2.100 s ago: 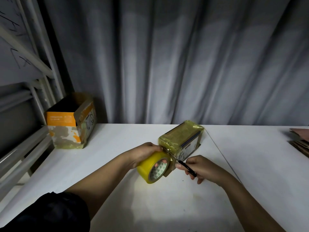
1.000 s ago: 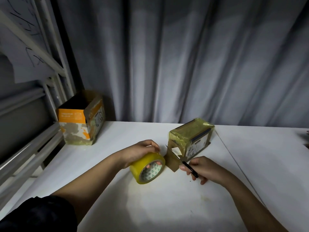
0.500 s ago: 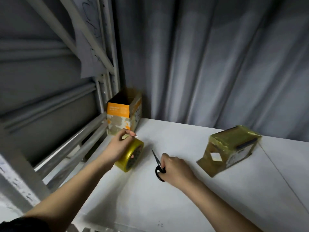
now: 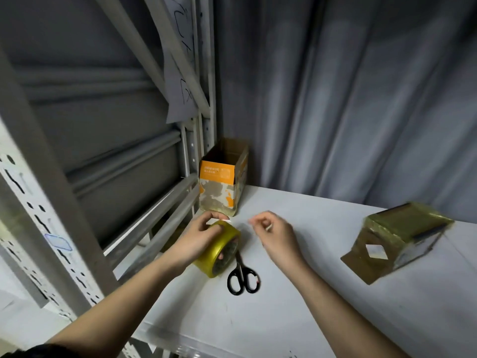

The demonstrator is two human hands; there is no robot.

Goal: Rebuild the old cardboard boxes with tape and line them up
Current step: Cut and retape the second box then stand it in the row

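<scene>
My left hand point(image 4: 198, 239) grips the yellow tape roll point(image 4: 219, 250), which rests on edge near the left side of the white table point(image 4: 309, 301). My right hand point(image 4: 276, 233) hovers just right of the roll with its fingers curled, pinching what looks like the tape's free end; the image is blurred there. Black scissors point(image 4: 241, 276) lie on the table below the roll, untouched. An orange and white cardboard box point(image 4: 223, 184), open at the top, stands in the back left corner. A tape-wrapped box point(image 4: 402, 236) with one loose flap lies at the right.
A grey metal shelf rack point(image 4: 51, 202) with perforated posts runs along the table's left edge, with a paper sheet point(image 4: 180, 81) hanging from it. A grey curtain point(image 4: 361, 99) closes off the back. The table's front edge is near my forearms.
I have turned left, away from the tape-wrapped box. My right hand has laid the scissors on the table and moved up beside the roll. My left hand has carried the roll to the left.
</scene>
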